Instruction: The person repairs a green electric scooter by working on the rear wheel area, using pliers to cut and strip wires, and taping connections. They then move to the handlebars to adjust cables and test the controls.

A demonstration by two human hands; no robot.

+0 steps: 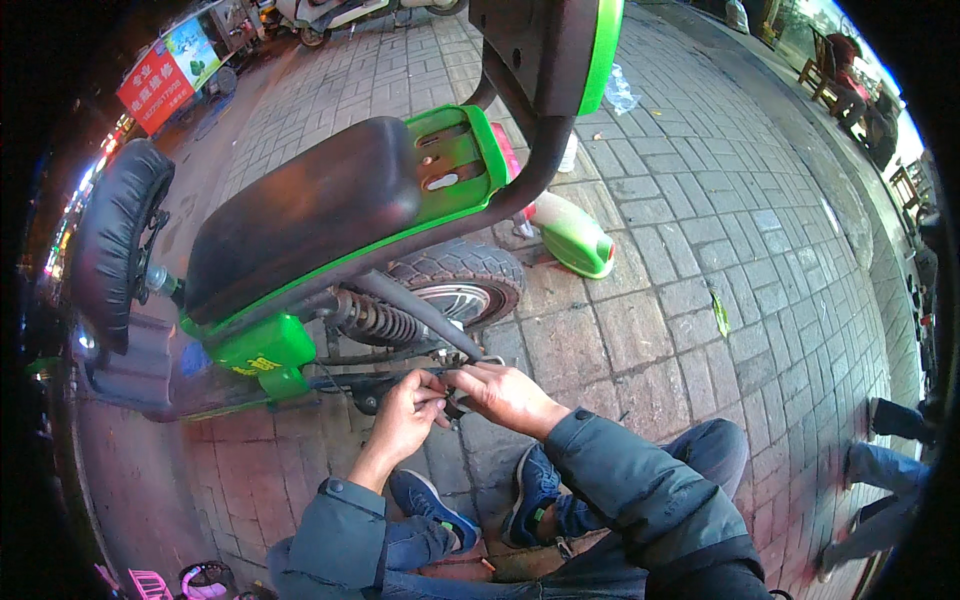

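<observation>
Head view, looking down on a green electric scooter (330,240) that stands on a brick-paved sidewalk (700,200), with everything else placed from its rear wheel (462,285). Just below that wheel, both bare hands meet at a small dark part (455,402) by the frame's lower bar (350,385). The left hand (408,412) has its fingertips pressed together on the part from the left — a pinch, thumb against forefinger. The right hand (505,393) comes in from the right, fingers curled over the same part and touching the left fingertips; whether it truly clamps the part or only steadies it I cannot tell, since the knuckles hide it.

Left of the wheel runs a coiled shock spring (375,320), and above that spring lies the black seat (300,215) with a green rear rack (455,160) at its back end. A green mudguard piece (572,235) lies on the bricks to the right of the wheel, apart from the scooter. Far left of the wheel, a black padded tyre-like cover (115,240) sits at the scooter's front.

Below the hands, grey-blue jacket sleeves (640,490) enter from the lower edge, and blue sneakers (530,490) rest on the bricks between them — the person crouches close. At the far right, another person's legs and shoes (880,470) stand well apart from the wheel.
</observation>
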